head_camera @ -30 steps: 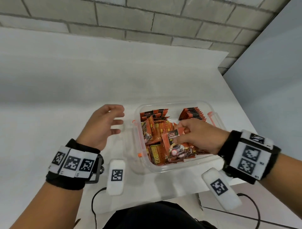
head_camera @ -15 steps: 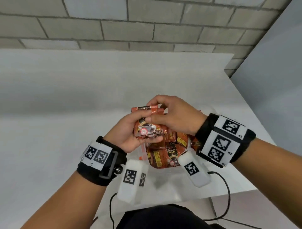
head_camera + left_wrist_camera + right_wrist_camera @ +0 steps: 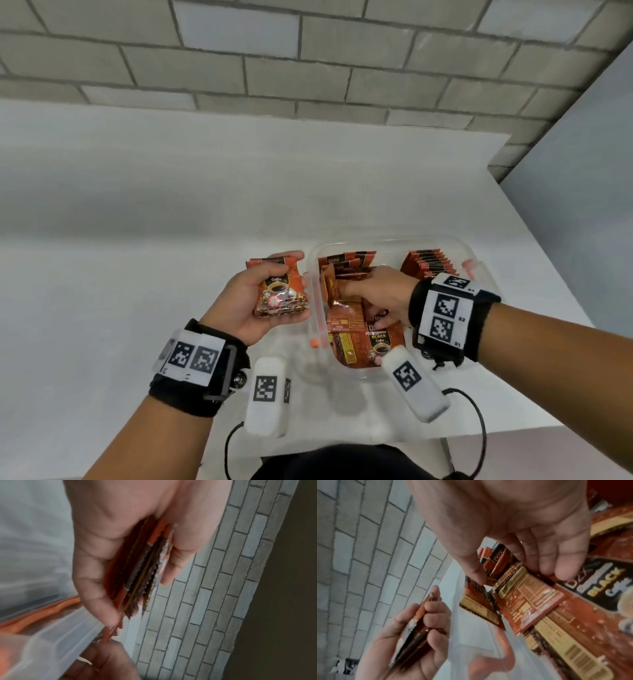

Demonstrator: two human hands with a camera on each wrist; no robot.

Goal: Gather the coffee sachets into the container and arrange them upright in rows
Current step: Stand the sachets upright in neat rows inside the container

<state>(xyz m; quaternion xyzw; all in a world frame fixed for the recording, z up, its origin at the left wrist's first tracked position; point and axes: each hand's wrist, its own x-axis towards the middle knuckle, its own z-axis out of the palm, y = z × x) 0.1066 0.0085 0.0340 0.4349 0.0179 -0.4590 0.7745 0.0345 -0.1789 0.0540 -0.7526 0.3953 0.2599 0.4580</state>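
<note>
my left hand gripped a small stack of sachets just outside the container, my right hand pinched a loose sachet inside; one upright row stood beyond it, most sachets unsorted.

The tabletop is a plain white surface that runs back to a grey block wall and ends at a straight right edge, beyond which a grey panel rises. Its near edge runs just in front of the person's body. Directly on it, near the front right corner, stands 1 clear plastic container with rounded corners and orange clips at its left and right sides (the left one sits just beside the held bundle in the head view). The container's base rests flat on the white surface, well apart from the wall.
</note>
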